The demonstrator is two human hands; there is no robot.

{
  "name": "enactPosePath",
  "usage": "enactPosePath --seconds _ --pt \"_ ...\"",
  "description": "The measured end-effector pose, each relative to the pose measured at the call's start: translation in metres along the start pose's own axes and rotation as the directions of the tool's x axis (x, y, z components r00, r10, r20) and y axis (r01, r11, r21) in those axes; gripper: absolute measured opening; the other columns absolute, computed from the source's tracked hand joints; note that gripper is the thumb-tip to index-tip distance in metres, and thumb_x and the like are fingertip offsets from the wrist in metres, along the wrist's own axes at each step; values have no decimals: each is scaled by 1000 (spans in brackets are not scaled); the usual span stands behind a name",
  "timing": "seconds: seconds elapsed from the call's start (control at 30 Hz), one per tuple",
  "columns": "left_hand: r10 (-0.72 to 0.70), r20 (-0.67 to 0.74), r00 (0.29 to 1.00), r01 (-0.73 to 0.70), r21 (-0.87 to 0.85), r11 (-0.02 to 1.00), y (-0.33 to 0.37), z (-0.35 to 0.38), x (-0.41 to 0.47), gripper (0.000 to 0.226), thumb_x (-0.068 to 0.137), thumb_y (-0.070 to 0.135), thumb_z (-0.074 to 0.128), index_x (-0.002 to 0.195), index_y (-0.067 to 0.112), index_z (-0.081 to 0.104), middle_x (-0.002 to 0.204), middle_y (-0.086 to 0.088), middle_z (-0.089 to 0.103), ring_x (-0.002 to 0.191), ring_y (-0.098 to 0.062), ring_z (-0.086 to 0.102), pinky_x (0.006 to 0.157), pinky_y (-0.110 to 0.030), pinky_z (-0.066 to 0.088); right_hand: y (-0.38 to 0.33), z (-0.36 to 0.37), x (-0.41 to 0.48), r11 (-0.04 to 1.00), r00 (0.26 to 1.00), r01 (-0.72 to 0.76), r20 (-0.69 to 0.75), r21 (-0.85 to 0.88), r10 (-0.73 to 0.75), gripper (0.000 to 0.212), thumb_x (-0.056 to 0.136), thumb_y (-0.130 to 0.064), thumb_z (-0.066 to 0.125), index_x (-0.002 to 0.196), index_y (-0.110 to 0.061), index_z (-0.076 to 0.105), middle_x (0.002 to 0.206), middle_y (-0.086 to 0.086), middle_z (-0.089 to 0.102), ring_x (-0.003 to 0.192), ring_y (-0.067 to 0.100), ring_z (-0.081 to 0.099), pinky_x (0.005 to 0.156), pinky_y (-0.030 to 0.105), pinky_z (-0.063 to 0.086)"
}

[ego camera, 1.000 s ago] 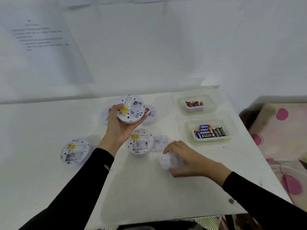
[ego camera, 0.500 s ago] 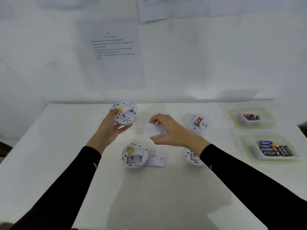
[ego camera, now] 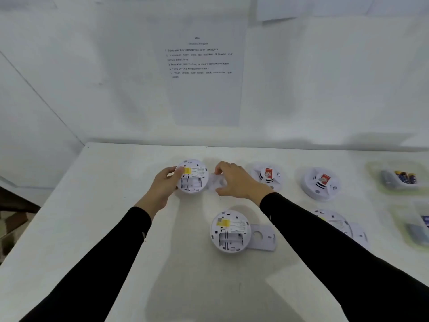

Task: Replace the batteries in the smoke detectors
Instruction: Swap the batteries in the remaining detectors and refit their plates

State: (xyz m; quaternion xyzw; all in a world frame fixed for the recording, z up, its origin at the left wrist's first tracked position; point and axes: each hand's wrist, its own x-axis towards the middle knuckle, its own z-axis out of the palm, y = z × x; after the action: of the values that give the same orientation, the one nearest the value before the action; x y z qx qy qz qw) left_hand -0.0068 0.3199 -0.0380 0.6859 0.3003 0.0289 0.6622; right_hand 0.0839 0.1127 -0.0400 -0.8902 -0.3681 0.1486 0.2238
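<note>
Fingers, left: we see the fingers [ego camera: 172, 172] of our left hand [ego camera: 166, 183] curled round the rim of the held detector [ego camera: 192, 176], clamping it from its 9 o'clock side.
Fingers, right: those of our right hand [ego camera: 236, 180] are bent over a white cover plate [ego camera: 214, 182] and pinch it at its 3 o'clock edge.
Held detector: its back faces us, with a yellow sticker at its 11 o'clock and the battery bay uncovered. It is at the far part of the bench [ego camera: 116, 205]; we cannot tell whether it is resting or lifted.
Cover plate: blurred, at the held detector's 3 o'clock, just beside its rim.
Second detector [ego camera: 229, 231]: lies back up at 5 o'clock from the held one, with a loose plate [ego camera: 263, 238] touching it at 3 o'clock.
Face-up detectors: one [ego camera: 268, 175] just beyond our right hand at 3 o'clock, another [ego camera: 320, 183] farther along, each with a red label.
Half-hidden detector [ego camera: 334, 223]: back up, partly behind our right sleeve.
Trays: the far tray [ego camera: 399, 180] at the bench's 3 o'clock edge holds batteries [ego camera: 406, 177]; the near tray [ego camera: 417, 228] is too blurred to read.
Sheet [ego camera: 204, 73]: printed, on the wall at 12 o'clock.
</note>
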Motion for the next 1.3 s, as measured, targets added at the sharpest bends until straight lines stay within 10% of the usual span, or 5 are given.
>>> enactPosePath --seconds 0.5,0.8,0.97,1.1,1.3 --pt "96 71 993 -111 247 963 -6 21 25 28 97 38 61 112 17 73 108 -1 73 103 -19 66 92 -35 54 32 -34 -18 986 987 -48 -146 162 72 43 78 -28 76 109 -14 49 112 -4 48 110 14 38 84 23 33" --pt "98 -24 995 -85 314 946 2 29 24 32 96 33 62 120 12 66 120 -4 66 109 -21 59 95 -33 47 85 -51 -71 949 959 -278 -18 146 284 110 62 -46 86 148 -33 18 152 -5 24 138 18 18 112 42 28" --pt "309 -84 947 -231 489 841 24 54 6 24 96 25 59 119 24 63 121 3 50 126 -25 43 112 -42 32 91 -41 -75 946 954 -270 -84 178 288 101 65 -39 83 143 -36 20 138 0 38 124 25 39 104 42 37" --pt "298 190 936 -346 326 880 49 105 -30 36 94 30 65 129 25 55 130 10 50 122 -15 52 87 -20 43 76 -51 -88 977 944 -187 -257 103 208 98 62 -42 80 139 -38 21 132 -7 40 123 17 38 105 35 18" --pt "196 464 864 -222 3 975 67 177 -79 86 79 60 66 151 36 25 144 9 43 121 -10 52 89 -23 48 44 -95 -131 989 930 6 -364 150 50 103 63 -37 82 141 -40 14 135 -13 40 122 5 40 110 32 21"
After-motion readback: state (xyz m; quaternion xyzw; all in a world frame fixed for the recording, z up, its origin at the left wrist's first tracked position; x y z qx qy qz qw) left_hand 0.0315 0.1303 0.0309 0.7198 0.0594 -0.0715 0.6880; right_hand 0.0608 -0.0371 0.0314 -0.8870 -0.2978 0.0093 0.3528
